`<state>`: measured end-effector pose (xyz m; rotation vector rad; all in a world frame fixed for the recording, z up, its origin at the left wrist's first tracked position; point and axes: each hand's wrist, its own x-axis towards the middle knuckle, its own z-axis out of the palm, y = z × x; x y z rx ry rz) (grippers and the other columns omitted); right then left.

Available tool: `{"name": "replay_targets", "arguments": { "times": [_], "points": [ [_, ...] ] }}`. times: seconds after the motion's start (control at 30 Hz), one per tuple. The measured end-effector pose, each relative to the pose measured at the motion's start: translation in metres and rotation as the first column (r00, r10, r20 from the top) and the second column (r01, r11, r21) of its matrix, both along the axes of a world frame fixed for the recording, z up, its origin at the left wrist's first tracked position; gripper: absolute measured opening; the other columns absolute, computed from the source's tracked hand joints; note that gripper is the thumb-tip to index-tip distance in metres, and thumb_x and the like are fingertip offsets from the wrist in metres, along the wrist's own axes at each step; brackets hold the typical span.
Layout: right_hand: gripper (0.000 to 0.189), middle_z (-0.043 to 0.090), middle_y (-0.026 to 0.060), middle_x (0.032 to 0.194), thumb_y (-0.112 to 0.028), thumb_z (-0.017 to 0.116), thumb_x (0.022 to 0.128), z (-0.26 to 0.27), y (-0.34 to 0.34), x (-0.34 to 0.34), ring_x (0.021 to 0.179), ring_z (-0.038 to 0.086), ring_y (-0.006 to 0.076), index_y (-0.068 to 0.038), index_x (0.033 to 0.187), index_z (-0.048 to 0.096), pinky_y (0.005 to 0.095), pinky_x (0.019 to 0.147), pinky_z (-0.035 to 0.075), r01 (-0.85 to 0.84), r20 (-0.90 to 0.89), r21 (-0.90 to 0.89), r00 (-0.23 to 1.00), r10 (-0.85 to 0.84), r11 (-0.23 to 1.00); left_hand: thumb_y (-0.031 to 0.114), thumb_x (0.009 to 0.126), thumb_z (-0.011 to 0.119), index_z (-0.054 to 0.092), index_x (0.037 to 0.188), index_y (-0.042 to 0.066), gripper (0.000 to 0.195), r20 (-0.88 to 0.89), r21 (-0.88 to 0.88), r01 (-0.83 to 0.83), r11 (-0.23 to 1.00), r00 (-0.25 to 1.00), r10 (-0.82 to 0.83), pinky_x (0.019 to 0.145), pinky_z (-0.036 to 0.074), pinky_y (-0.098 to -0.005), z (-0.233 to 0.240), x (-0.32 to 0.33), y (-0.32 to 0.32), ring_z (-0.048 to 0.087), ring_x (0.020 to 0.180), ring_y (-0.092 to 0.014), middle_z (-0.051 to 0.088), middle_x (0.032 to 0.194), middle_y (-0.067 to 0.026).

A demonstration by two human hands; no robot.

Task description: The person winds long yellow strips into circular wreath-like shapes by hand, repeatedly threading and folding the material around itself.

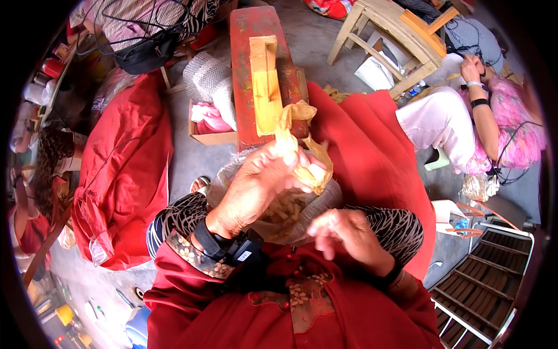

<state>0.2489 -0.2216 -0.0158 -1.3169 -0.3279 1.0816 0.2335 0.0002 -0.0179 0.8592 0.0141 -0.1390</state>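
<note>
My left hand point(270, 174) pinches a crumpled, thin yellow-brown strip point(320, 168) between thumb and fingers, and its loose ends curl above and to the right. The strip's exact material I cannot tell. Below and to the right, my right hand point(348, 235) hangs over my lap, fingers loosely apart and slightly blurred, with nothing seen in it. Between my knees sits an open white woven sack point(329, 196) holding many pale yellowish pieces point(283, 213), partly hidden by my left hand. A wooden block fixture point(267, 94) lies on the red bench point(257, 22) just beyond the strip.
Left of the bench stands a cardboard box point(213, 138) with pink cloth and a mesh bag point(209, 78). Red cloths point(122, 174) lie on both sides. A seated person point(484, 113) is at right, near a wooden stool point(392, 30). A slatted chair point(484, 279) stands lower right.
</note>
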Motion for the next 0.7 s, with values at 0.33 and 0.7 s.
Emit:
{"name": "replay_targets", "arguments": {
  "times": [0.33,0.7],
  "points": [
    [0.056,0.047,0.0060,0.136,-0.050,0.031,0.099,-0.012,0.022,0.006,0.127,0.044,0.0277,-0.013,0.141,0.033,0.0244,0.065,0.044,0.565,-0.312,0.473,0.825,-0.471,0.676,0.024,0.099,0.046,0.052,0.104,0.004,0.021,-0.057,-0.238,0.061,0.969,0.995,-0.077,0.080,0.052,-0.0415,-0.007,-0.006,-0.012,0.060,0.099,-0.028,0.060,0.107,-0.0157],
    [0.050,0.051,0.0090,0.122,-0.024,0.051,0.096,0.002,0.016,-0.001,0.126,0.046,0.0310,-0.007,0.139,0.030,0.0292,0.071,0.050,0.489,-0.157,0.545,0.857,-0.490,0.681,0.026,0.099,0.044,0.050,0.110,0.002,0.027,-0.171,-0.203,0.092,0.975,0.977,-0.128,0.078,0.054,-0.0380,-0.012,-0.008,-0.020,0.064,0.092,-0.027,0.063,0.104,-0.0176]
  ]
}}
